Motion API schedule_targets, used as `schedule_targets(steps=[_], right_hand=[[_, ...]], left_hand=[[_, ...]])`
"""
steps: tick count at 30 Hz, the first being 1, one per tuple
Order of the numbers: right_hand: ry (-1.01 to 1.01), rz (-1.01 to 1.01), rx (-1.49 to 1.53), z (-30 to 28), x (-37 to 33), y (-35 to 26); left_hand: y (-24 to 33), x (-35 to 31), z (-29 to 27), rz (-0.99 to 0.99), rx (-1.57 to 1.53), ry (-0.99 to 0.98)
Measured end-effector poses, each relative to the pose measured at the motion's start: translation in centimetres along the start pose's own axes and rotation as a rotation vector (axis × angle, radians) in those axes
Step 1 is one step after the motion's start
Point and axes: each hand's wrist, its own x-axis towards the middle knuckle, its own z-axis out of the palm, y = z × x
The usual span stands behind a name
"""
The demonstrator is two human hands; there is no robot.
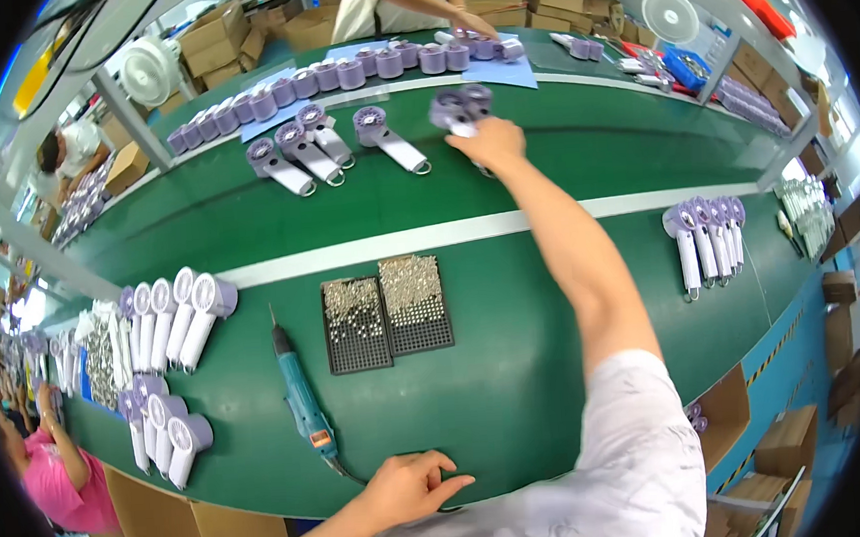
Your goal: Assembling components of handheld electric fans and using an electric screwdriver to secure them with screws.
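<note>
My right arm stretches across the bench, and my right hand (491,144) is closed around handheld fans (460,109) on the far green surface. They are smeared by motion; two purple round heads seem to show, and the grip itself is partly hidden. My left hand (409,486) rests at the near bench edge, empty, its fingers loosely bent and the thumb apart. Nearest to it lies a teal electric screwdriver (304,399), its bit pointing away from me. Beyond it, two black perforated trays (361,353) hold many small metal screws.
White-and-purple handheld fans (202,317) stand grouped at left, others (714,236) at right, and several (388,138) lie on the far surface. A white rail (379,242) divides the two green surfaces. Purple fan heads (325,76) line the back, where another person's hand (474,25) reaches in.
</note>
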Motion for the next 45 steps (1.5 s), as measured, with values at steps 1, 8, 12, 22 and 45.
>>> schedule_targets(steps=[1,8,12,22,45], right_hand=[[0.041,0.089,0.009,1.3,1.6,-0.8],[-0.038,0.033,0.12,2.2,0.4,-2.7],[0.363,-0.24,0.166,-1.5,-8.4,4.4],[0.753,0.108,-0.173,-15.5,-28.0,35.7],[0.063,0.615,-0.135,-14.2,-25.4,35.4]], left_hand=[[0.2,0.1,0.0,0.008,0.015,0.01],[0.0,0.0,0.2,-0.096,-0.011,0.005],[0.3,0.1,0.0,-0.115,-0.05,-0.008],[0.8,0.8,-0.2,-0.382,-0.193,-0.071],[1.8,2.8,3.7,-0.189,-0.052,-0.12]])
